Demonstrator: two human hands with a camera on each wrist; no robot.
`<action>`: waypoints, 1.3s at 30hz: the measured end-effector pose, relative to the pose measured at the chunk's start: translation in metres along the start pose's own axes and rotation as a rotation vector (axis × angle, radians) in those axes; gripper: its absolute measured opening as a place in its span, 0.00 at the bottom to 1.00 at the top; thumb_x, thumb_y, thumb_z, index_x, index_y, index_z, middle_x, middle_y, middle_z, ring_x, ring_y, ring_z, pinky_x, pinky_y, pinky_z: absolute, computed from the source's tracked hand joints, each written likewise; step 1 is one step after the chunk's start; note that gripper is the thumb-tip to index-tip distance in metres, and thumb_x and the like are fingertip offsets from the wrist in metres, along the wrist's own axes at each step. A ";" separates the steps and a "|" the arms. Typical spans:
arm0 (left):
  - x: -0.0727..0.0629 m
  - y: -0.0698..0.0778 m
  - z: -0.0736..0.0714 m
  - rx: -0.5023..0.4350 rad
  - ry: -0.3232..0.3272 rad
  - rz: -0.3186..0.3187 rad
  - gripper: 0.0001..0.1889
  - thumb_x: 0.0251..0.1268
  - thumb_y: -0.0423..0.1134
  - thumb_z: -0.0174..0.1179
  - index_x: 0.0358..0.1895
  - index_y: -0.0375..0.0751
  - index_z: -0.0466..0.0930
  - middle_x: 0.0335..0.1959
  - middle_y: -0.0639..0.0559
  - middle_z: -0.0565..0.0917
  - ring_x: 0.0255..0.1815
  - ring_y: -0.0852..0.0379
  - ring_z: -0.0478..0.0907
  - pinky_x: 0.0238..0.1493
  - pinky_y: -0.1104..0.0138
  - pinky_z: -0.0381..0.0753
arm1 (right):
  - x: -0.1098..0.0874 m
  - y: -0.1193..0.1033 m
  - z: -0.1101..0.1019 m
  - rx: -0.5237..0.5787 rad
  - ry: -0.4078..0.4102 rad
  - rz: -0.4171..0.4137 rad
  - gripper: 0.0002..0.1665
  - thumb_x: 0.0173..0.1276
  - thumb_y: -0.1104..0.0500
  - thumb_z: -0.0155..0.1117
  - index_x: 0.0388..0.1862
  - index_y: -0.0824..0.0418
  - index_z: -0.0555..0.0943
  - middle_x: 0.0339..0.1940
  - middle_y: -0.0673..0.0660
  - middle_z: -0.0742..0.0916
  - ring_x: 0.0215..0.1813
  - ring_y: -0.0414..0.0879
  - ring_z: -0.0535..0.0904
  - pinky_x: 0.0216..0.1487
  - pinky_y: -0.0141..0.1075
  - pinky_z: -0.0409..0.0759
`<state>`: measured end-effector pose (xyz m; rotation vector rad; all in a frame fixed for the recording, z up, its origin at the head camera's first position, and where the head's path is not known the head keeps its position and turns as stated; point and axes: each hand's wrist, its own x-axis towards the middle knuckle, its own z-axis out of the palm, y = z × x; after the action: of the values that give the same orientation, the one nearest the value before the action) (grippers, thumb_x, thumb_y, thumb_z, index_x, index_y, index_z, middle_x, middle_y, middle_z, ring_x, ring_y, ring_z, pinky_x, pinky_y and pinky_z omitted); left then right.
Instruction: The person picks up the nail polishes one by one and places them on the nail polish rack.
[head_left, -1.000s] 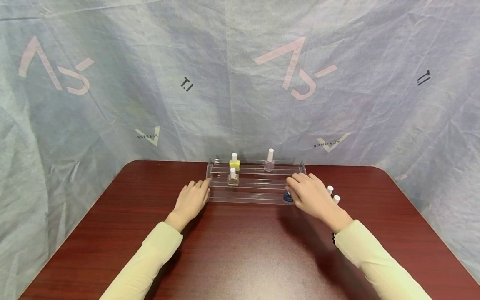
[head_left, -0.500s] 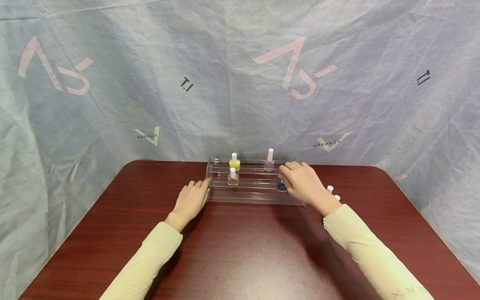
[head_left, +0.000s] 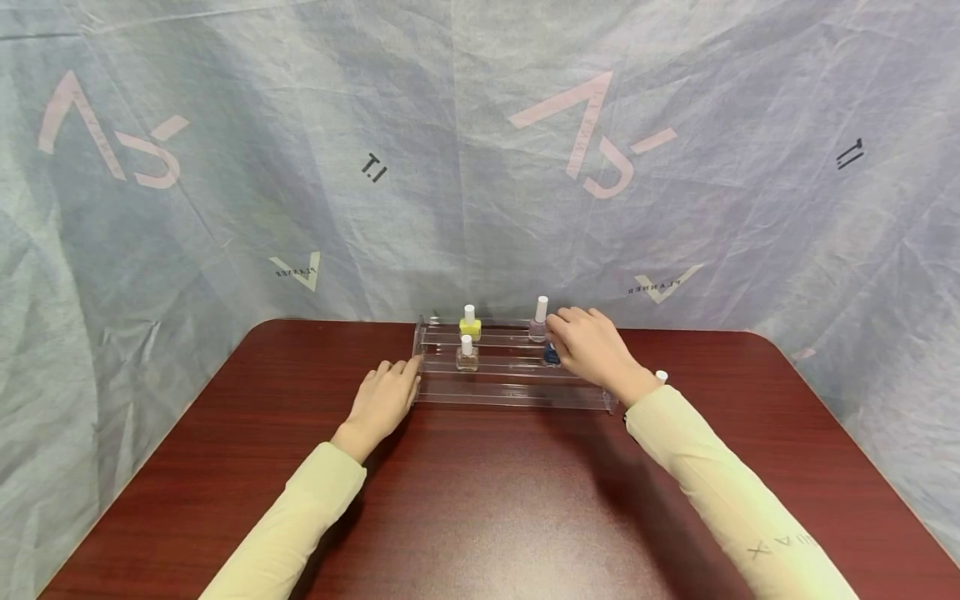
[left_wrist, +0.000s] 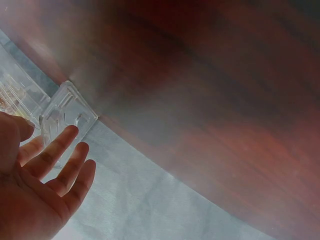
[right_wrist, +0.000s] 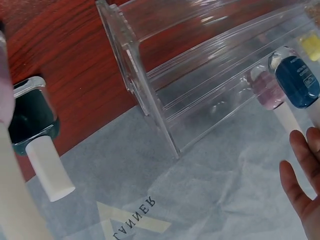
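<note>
A clear tiered acrylic rack (head_left: 510,392) stands near the back of the table. My right hand (head_left: 596,350) pinches a dark blue nail polish bottle (head_left: 551,355) by its white cap, over the rack's middle tier; whether the bottle touches the tier I cannot tell. Behind it, a lilac nail polish bottle (head_left: 537,327) stands on the upper tier, with a yellow nail polish bottle (head_left: 470,328) to its left. In front of the yellow one is a clear beige nail polish bottle (head_left: 467,358). My left hand (head_left: 382,400) touches the rack's left end panel (left_wrist: 70,112), its fingers mostly straight.
Right of the rack, a dark green nail polish bottle (right_wrist: 35,117) and a pinkish bottle (right_wrist: 5,85) stand on the table; the right arm mostly hides them in the head view. A grey cloth (head_left: 420,167) hangs behind the dark red wooden table (head_left: 480,492).
My right hand has carried the blue nail polish bottle up and leftward, from the rack's lower right end to near the lilac bottle. The left hand has stayed in place.
</note>
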<state>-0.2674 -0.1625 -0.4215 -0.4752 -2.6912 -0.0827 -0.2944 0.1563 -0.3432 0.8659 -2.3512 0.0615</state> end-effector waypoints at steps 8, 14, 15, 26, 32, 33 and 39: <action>0.000 0.000 0.000 -0.003 0.007 0.000 0.19 0.67 0.40 0.49 0.60 0.44 0.69 0.44 0.46 0.82 0.45 0.45 0.76 0.41 0.54 0.76 | 0.009 0.001 0.007 -0.003 -0.023 0.008 0.06 0.63 0.59 0.58 0.28 0.58 0.73 0.24 0.52 0.78 0.30 0.49 0.74 0.28 0.38 0.65; 0.000 -0.001 0.002 0.001 0.010 0.002 0.19 0.68 0.41 0.48 0.60 0.43 0.69 0.44 0.46 0.82 0.44 0.45 0.76 0.40 0.54 0.76 | 0.013 0.000 0.014 -0.006 -0.071 0.023 0.06 0.64 0.57 0.58 0.29 0.57 0.73 0.24 0.52 0.77 0.31 0.48 0.74 0.28 0.37 0.64; 0.000 -0.001 0.002 0.002 0.010 0.002 0.19 0.68 0.41 0.48 0.60 0.43 0.69 0.44 0.46 0.82 0.44 0.45 0.76 0.40 0.54 0.76 | 0.013 0.000 0.016 -0.005 -0.077 0.024 0.06 0.64 0.57 0.58 0.29 0.57 0.73 0.24 0.52 0.78 0.31 0.48 0.74 0.28 0.37 0.64; 0.000 0.000 0.001 -0.006 0.014 -0.002 0.19 0.66 0.40 0.50 0.60 0.44 0.69 0.44 0.46 0.82 0.44 0.45 0.76 0.40 0.54 0.76 | 0.008 -0.002 0.030 0.003 -0.099 0.029 0.04 0.63 0.57 0.59 0.31 0.56 0.75 0.28 0.52 0.81 0.34 0.49 0.77 0.30 0.39 0.68; -0.001 0.000 0.000 -0.007 0.018 -0.001 0.19 0.66 0.40 0.50 0.60 0.44 0.69 0.43 0.46 0.82 0.44 0.45 0.76 0.40 0.54 0.76 | 0.007 -0.003 0.034 0.000 -0.088 0.022 0.04 0.63 0.57 0.59 0.30 0.56 0.75 0.28 0.52 0.81 0.34 0.48 0.77 0.29 0.38 0.68; 0.000 0.000 0.000 -0.007 0.019 0.000 0.19 0.66 0.40 0.50 0.60 0.44 0.69 0.43 0.46 0.82 0.44 0.45 0.76 0.40 0.54 0.76 | 0.007 -0.003 0.034 0.002 -0.083 0.021 0.04 0.63 0.58 0.59 0.30 0.56 0.75 0.28 0.52 0.81 0.34 0.48 0.77 0.29 0.39 0.68; 0.000 0.000 0.001 -0.004 0.016 0.000 0.19 0.66 0.40 0.50 0.60 0.43 0.69 0.43 0.46 0.82 0.44 0.45 0.76 0.40 0.54 0.76 | 0.007 -0.004 0.035 0.010 -0.061 0.014 0.05 0.62 0.59 0.59 0.28 0.56 0.74 0.27 0.52 0.80 0.34 0.49 0.77 0.29 0.39 0.68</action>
<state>-0.2677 -0.1628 -0.4221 -0.4738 -2.6757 -0.0913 -0.3151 0.1400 -0.3679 0.8678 -2.4156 0.0526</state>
